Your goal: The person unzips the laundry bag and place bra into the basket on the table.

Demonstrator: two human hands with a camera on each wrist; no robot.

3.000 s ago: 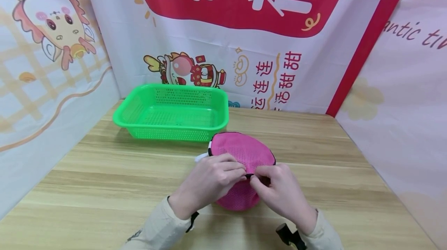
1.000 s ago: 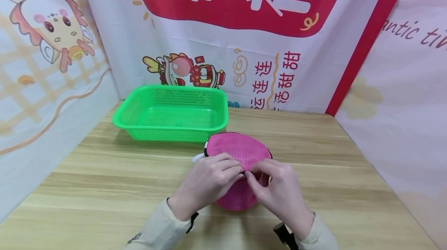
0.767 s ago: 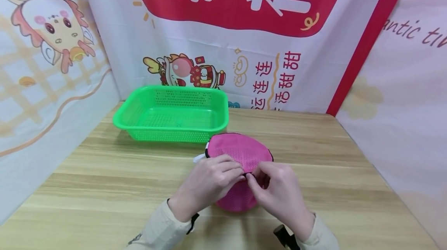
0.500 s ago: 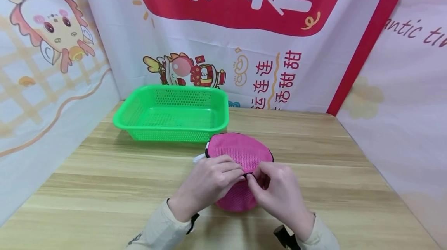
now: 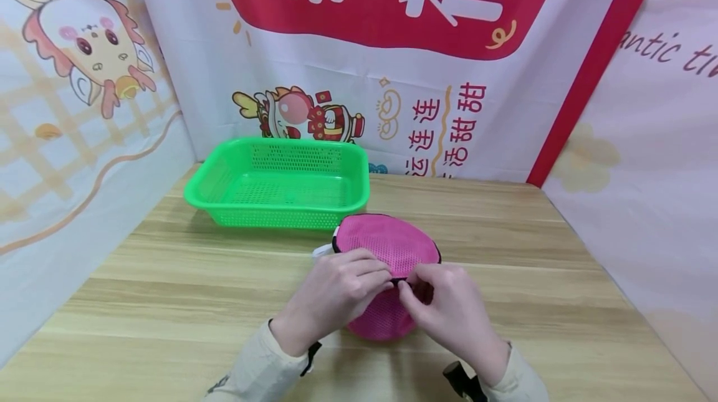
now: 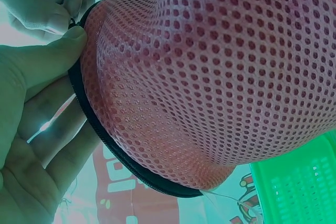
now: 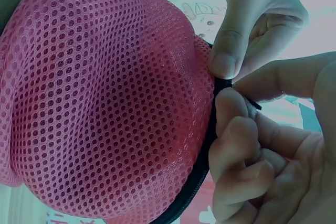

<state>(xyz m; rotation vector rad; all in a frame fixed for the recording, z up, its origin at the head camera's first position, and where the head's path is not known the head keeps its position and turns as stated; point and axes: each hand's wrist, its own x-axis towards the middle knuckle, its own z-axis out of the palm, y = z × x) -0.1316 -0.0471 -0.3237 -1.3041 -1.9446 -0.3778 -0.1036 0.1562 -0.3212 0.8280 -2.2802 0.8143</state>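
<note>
Mesh bag (image 5: 387,246), pink and rounded, sits between the person's two hands at the near middle of the counter (image 5: 533,302). A black zippered edge (image 6: 121,156) runs round its rim, and a white loop (image 5: 321,252) sticks out from its left side. Whether the underside presses on the wood is hard to tell, since the hands cover much of the front.

The left hand (image 5: 342,283) pinches the black edge, its thumb laid on the outer side and its other fingers spread behind the rim. The right hand (image 5: 451,302) meets it at the same spot, thumb and forefinger drawn narrow in a pinch, the remaining fingers curled in toward the palm. A short black strip (image 7: 253,102) pokes out between its fingers at the zipper. The fingertips of both hands are nearly touching.

Just beyond the bag, toward the left, stands a green basket (image 5: 275,207) with perforated walls; the bag's far side overlaps its near right corner in the head view. Behind the counter hangs a white cloth (image 5: 336,65) with a big red panel, white characters and small cartoon figures. Cream sleeves (image 5: 258,361) cover the forearms, and black straps (image 5: 311,357) show at the wrists.
</note>
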